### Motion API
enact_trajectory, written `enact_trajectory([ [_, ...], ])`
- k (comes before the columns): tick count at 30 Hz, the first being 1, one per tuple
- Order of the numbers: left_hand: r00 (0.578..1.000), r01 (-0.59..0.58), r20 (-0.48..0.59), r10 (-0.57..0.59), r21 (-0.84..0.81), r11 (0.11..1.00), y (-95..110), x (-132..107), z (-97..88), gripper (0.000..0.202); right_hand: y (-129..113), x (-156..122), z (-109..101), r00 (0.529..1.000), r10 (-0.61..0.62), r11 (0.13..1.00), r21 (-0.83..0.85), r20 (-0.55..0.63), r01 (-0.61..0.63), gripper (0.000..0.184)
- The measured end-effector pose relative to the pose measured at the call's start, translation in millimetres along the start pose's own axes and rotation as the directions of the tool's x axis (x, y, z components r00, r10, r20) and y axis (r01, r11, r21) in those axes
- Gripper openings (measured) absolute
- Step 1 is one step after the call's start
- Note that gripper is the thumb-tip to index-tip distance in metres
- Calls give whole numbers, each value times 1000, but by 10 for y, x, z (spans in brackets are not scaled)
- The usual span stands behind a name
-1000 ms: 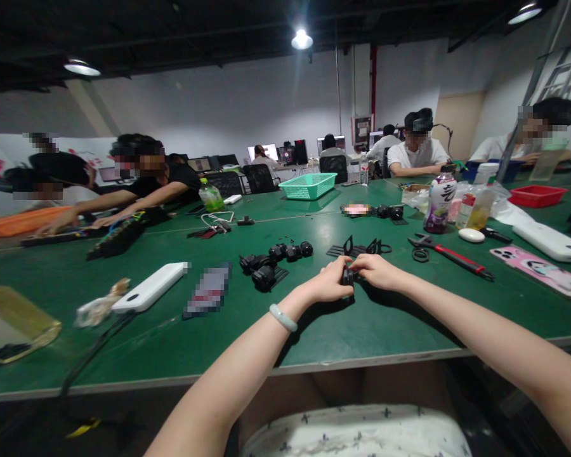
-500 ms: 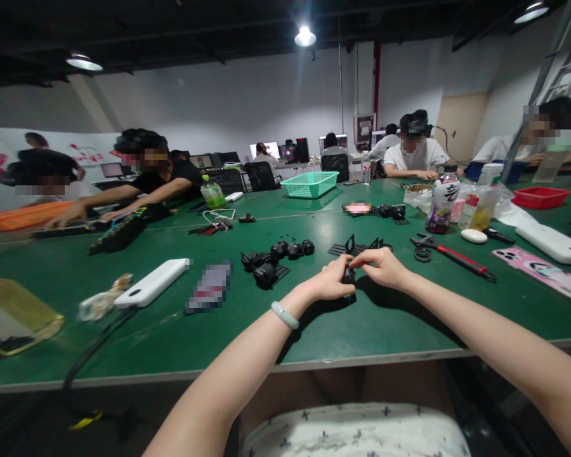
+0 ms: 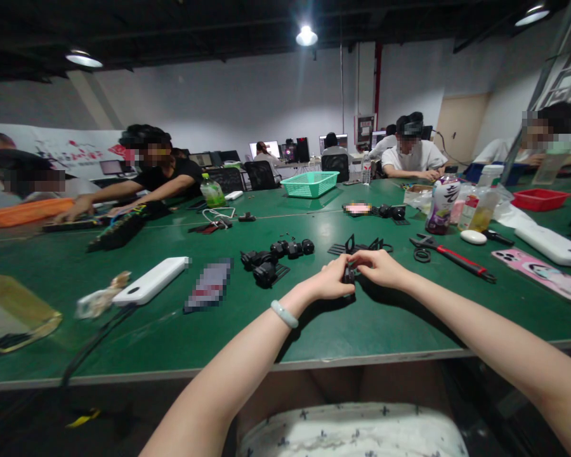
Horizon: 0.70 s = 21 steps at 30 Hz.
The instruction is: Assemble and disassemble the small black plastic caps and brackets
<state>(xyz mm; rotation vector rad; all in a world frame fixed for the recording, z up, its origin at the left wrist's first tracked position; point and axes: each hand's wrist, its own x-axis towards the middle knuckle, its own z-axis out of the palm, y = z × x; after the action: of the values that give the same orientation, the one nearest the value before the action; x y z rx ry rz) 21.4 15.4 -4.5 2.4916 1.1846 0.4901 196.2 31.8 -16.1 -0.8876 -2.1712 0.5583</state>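
My left hand and my right hand meet over the green table, both pinched on a small black plastic part held between them. A pale bangle sits on my left wrist. Just behind the hands lie flat black plastic pieces. To the left of the hands rests a cluster of black assembled parts.
A white power bank, a cable and a yellowish packet lie at left. Red-handled pliers, a pink phone, bottles and a white case sit at right. A teal basket stands far back. Several people work around the table.
Both hands stay pinched on the small black part, with the right fingers shifting slightly on it. The view has drifted a little; the people at left have moved their arms.
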Motion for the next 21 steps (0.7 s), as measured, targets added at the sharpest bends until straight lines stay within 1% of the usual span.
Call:
enact_trajectory([
  [4,1000,26,10,-26,-1,1000,-2,0,4,58,26,-7,24,1000,6,999,39,25,-7,36],
  [10,1000,14,8,-14,-10,1000,0,-9,-4,61,-15,-12,21,998,7,999,45,56,-10,37],
  [12,1000,14,9,-14,-9,1000,-1,-10,-6,60,-27,-12,14,999,-5,1000,23,33,4,35],
  [18,1000,28,14,-28,2,1000,19,-9,-12,60,-80,-19,-57,994,-56,998,-27,-95,54,29],
  [21,1000,26,13,-26,2,1000,27,-8,-15,58,-112,-27,-78,992,-85,996,-39,-93,82,28],
])
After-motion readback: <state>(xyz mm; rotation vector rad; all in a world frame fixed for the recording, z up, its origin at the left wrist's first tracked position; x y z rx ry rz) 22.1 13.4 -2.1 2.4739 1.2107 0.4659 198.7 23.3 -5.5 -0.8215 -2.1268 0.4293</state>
